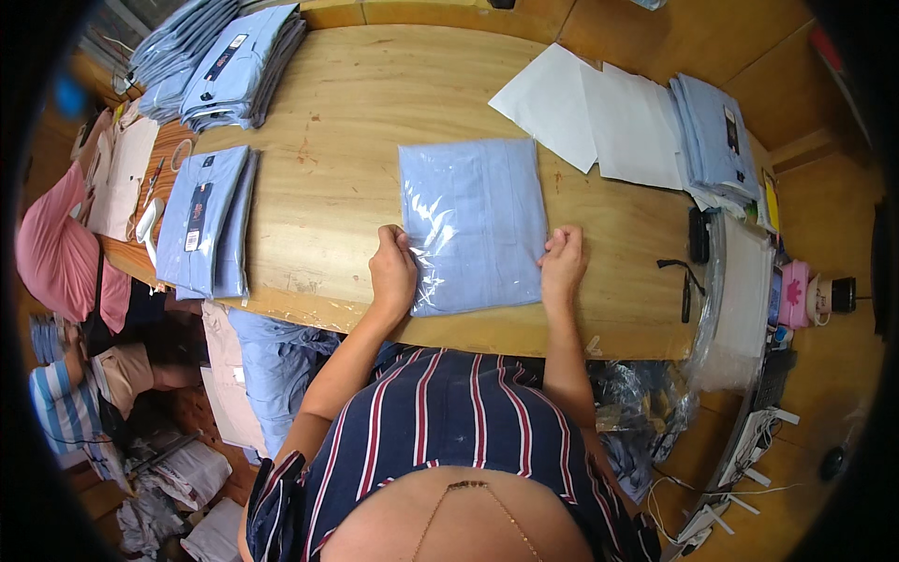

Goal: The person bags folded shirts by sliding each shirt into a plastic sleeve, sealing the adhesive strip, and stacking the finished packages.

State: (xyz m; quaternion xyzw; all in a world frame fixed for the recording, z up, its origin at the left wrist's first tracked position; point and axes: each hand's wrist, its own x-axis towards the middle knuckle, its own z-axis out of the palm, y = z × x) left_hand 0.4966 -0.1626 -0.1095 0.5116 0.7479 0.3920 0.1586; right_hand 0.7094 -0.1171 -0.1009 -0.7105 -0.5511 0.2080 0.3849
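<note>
Both hands pinch the near corners of the folded light-blue shirt in its clear plastic bag; left hand, right hand (each grip narrow, holding bag) on the wooden counter; bagging looks nearly done; next comes closing the open end, I think.

1. Shirt: pale blue, in a clear glossy bag.
2. Table: light tan wood with faint reddish marks.
3. Left stack: light blue shirts, each with a dark navy tag.
4. Far stack: light blue with greyish edges, dark tags.
5. Right stack: pale blue, one dark tag.
6. Paper: plain white sheets.
7. Top: dark navy with red-and-white stripes.
8. Floor: orange-brown.
9. Cloth at far left: pink.
10. Box at right: pink with a darker pink mark.
</note>
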